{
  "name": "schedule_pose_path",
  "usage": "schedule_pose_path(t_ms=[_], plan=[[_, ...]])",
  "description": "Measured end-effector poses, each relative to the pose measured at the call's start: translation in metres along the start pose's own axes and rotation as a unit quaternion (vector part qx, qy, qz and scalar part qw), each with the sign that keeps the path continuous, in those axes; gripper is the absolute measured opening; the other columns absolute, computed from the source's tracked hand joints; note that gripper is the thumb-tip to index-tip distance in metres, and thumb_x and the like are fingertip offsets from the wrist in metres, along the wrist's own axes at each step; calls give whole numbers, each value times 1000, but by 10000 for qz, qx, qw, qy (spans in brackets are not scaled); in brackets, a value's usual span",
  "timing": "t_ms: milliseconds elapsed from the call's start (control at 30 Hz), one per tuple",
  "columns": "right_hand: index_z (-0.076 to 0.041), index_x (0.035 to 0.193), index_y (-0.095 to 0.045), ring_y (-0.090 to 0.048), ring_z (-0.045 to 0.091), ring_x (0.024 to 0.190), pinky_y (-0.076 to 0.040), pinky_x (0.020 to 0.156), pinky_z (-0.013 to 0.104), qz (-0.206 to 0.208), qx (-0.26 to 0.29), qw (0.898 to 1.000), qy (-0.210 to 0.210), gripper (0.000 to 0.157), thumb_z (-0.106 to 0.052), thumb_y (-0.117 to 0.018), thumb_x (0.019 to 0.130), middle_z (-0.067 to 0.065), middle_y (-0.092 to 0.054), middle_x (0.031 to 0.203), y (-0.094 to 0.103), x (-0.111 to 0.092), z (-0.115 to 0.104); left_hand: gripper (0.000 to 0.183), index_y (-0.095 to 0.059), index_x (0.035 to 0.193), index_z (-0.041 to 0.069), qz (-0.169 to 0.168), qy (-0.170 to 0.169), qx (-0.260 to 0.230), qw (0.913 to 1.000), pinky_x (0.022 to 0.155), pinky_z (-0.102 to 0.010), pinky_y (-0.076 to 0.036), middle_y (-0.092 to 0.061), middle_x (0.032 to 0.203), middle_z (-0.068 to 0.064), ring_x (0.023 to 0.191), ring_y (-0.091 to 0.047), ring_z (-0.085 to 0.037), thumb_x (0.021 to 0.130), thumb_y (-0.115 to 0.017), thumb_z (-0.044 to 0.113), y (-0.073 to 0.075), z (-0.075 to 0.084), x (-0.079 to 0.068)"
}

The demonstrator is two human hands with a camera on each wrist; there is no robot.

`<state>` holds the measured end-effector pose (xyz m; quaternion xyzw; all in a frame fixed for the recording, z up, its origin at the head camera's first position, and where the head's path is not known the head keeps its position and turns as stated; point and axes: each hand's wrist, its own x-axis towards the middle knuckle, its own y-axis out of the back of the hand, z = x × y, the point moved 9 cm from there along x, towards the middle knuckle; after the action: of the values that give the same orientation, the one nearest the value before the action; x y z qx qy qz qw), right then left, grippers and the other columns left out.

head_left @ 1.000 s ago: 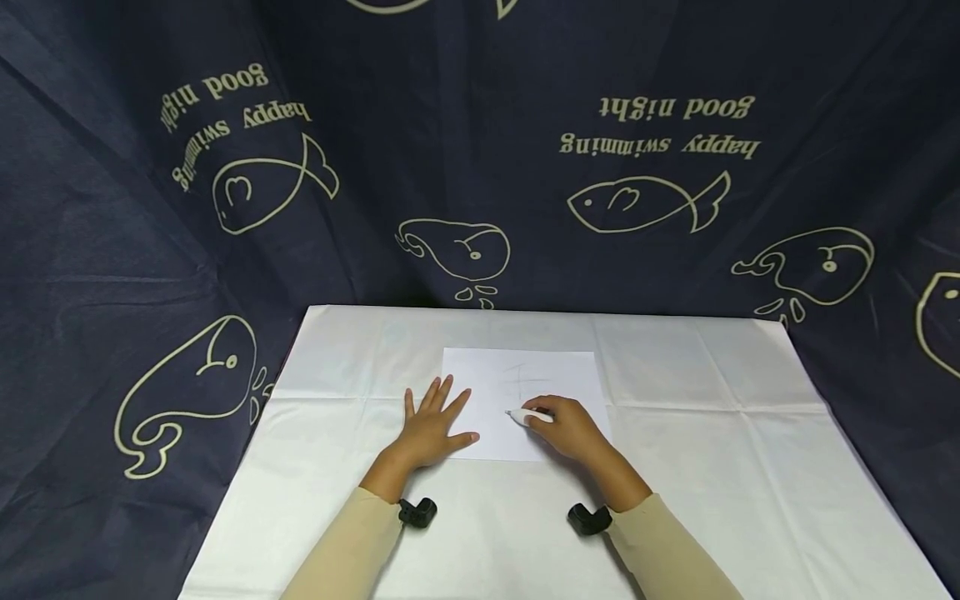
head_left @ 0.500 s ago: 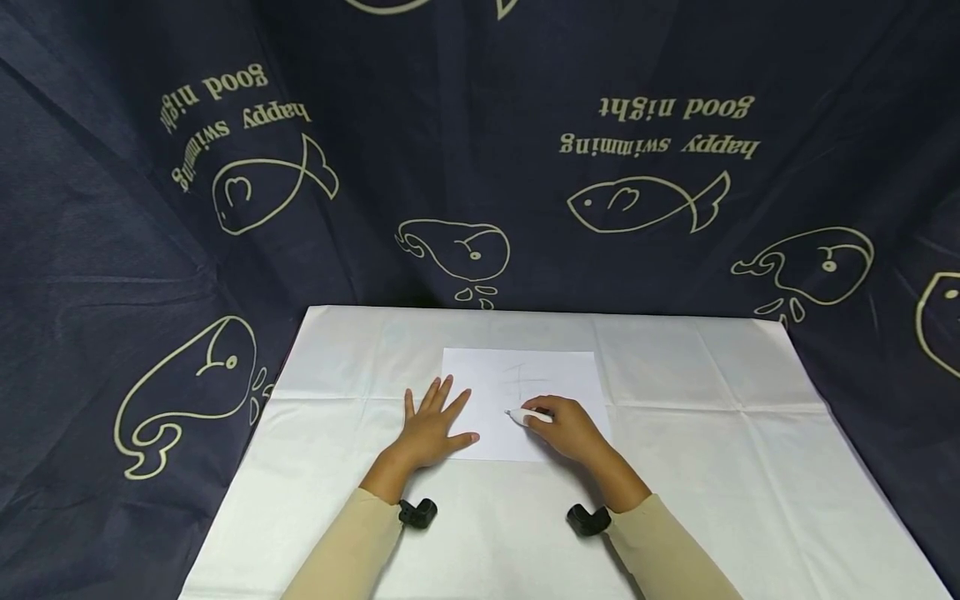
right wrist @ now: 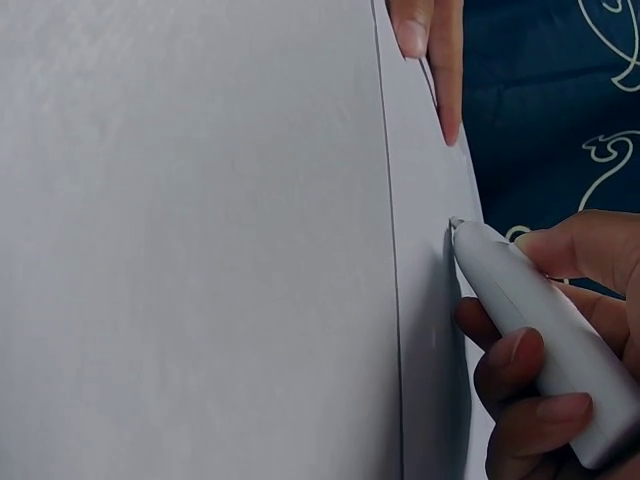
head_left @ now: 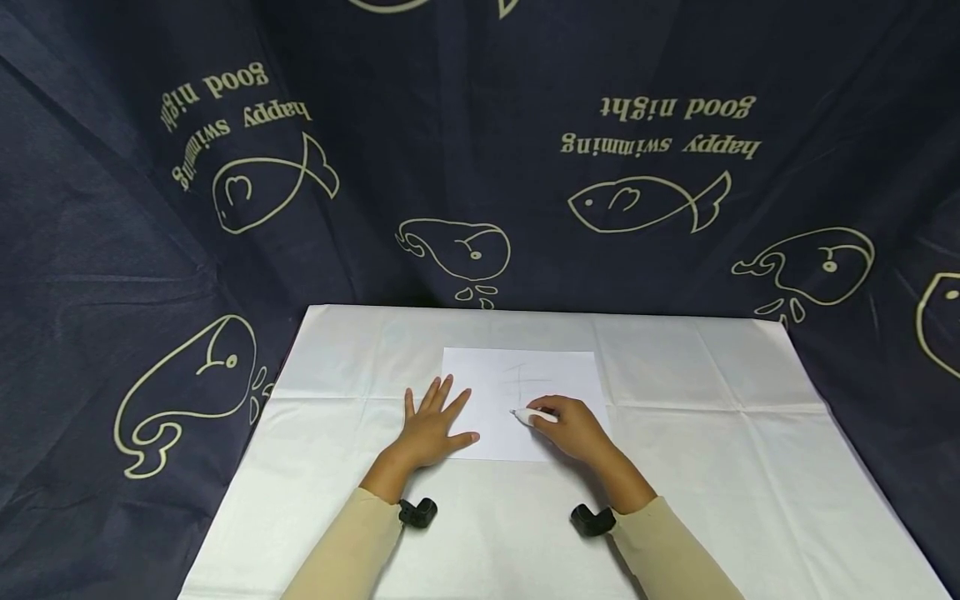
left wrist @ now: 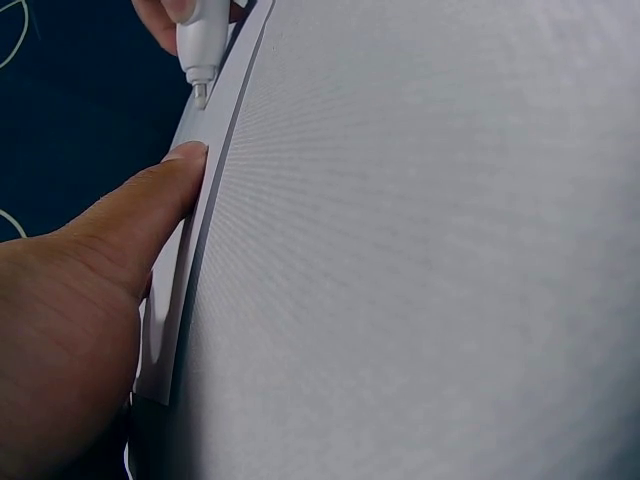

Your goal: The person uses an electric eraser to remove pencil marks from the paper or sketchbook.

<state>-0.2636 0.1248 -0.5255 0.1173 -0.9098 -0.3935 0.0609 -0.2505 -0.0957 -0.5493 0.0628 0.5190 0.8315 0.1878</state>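
A sheet of white paper (head_left: 487,379) lies on the cloth, with a few faint grey lines (head_left: 519,381) in its upper middle. My right hand (head_left: 573,429) grips a thick white pen-shaped tool (right wrist: 545,330), which tapers to a narrow metallic tip. In the head view the tip points left over the paper, below the faint lines. Whether it touches the sheet, I cannot tell. My left hand (head_left: 427,433) rests with spread, straight fingers on the paper's left part, its thumb (left wrist: 150,205) reaching toward the tool.
White cloth (head_left: 712,467) with fold creases covers the table. Behind and beside it hangs a dark blue curtain (head_left: 450,125) printed with fish, whales and upside-down words. Each wrist carries a small black camera, the left one (head_left: 417,513) and the right one (head_left: 592,521).
My right hand has shifted slightly to the right, with the white pen-shaped tool and its tip. My left hand and the paper have stayed put.
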Motion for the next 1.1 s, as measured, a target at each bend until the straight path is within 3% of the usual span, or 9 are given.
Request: schedule_pose_path(t_ms=[267,533,1100], plan=[[-12,112,-76,-68,34,116,-53,100,53,-147,145,9997,157,20,-18,-71,94,10,-74,120,-9,0,-11,80,-29,161,24,-35,54,166,9998,118,-74,8,-6,172,-12,160,0,-35,96,-57,61,-5,-3,1],[-14,113,-76,-67,35,117,-52,100,53,-117,32,9999,-80,21,-20,-70,94,10,-74,122,-1,-3,-4,81,-29,161,26,-55,61,83,9999,118,-74,10,-4,172,-12,160,2,-35,95,-58,61,-6,-5,2],[-13,109,-77,-69,33,113,-54,98,52,-100,125,9998,133,18,-18,-72,93,9,-75,118,-11,2,-13,81,-28,161,26,-62,72,155,9998,119,-73,9,-5,172,-11,160,2,-34,95,-57,62,-5,-4,3]])
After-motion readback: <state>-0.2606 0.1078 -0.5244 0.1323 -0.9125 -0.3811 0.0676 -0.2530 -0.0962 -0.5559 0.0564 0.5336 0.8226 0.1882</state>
